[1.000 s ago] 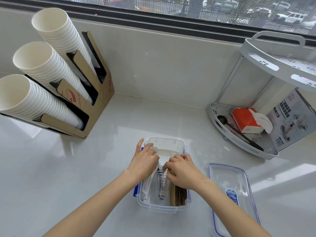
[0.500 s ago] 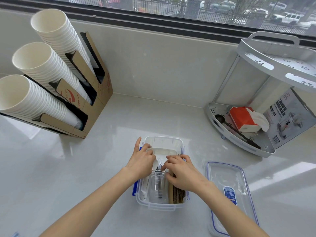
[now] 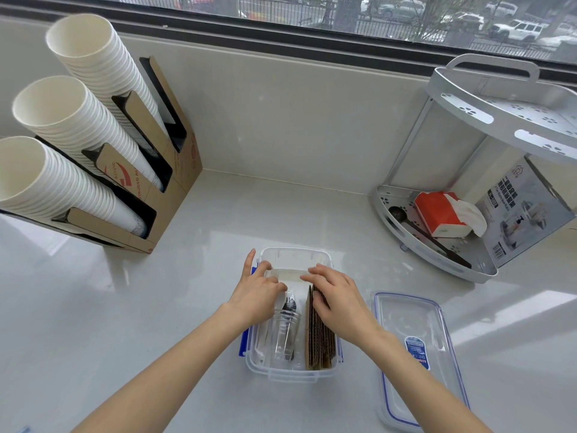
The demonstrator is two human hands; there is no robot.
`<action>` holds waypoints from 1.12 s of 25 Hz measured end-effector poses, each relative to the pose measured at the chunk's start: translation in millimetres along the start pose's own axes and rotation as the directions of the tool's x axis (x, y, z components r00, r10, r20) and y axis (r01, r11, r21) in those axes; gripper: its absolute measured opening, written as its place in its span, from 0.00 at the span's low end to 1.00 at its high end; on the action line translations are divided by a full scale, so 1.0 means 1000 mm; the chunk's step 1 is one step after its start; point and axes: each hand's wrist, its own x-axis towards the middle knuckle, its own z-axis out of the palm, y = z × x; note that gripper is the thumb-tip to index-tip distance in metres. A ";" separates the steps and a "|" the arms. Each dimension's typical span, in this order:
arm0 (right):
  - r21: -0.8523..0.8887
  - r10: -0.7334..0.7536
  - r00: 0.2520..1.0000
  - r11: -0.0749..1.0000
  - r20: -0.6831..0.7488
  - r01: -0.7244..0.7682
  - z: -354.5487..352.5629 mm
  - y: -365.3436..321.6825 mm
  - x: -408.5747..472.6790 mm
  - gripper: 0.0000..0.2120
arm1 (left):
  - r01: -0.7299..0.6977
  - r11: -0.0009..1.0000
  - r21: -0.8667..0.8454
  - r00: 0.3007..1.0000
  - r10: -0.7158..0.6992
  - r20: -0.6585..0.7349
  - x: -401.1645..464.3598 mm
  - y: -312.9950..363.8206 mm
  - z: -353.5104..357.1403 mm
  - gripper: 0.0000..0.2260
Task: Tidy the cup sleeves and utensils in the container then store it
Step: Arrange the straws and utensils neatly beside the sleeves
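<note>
Your right hand (image 3: 338, 300) lies flat-fingered on the cup sleeves (image 3: 320, 335), long axis running front-to-back along the container (image 3: 293, 375); left hand (image 3: 257, 292), fingers loosely curled, rests by the utensils (image 3: 285, 326).

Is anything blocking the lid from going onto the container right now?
Yes. Both hands, left hand and right hand, reach into the open container, over the cup sleeves. The lid lies on the counter just right of it.

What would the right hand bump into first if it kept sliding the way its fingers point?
The right hand points up and left across the clear container. It would probably meet the left hand's fingers first, since they sit just ahead. Depth is hard to judge; it might instead touch the container's far wall.
</note>
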 end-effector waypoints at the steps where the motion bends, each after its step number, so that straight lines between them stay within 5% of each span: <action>1: -0.024 0.025 1.000 0.999 -0.007 -0.025 0.000 0.001 0.001 0.23 | -0.001 1.000 -0.008 1.000 0.001 0.003 0.000 0.001 -0.002 0.21; 7: -0.111 0.085 0.990 0.991 0.115 -0.072 -0.004 0.000 0.007 0.24 | -0.027 0.977 -0.212 0.999 0.021 -0.034 0.003 0.010 -0.011 0.24; 12: 0.123 0.105 0.994 0.987 -0.005 -0.104 -0.005 0.003 0.006 0.25 | 0.002 0.809 -0.587 1.000 -0.014 -0.016 0.009 0.029 -0.016 0.20; 18: 0.121 0.155 0.983 0.982 -0.096 -0.143 -0.002 0.008 -0.003 0.17 | -0.054 0.767 -0.639 0.999 0.047 -0.028 0.013 0.035 -0.005 0.21; 28: 0.011 0.178 0.984 0.984 -0.030 -0.178 -0.004 0.003 -0.007 0.23 | -0.095 0.694 -0.713 0.995 0.092 -0.043 0.013 0.040 -0.003 0.19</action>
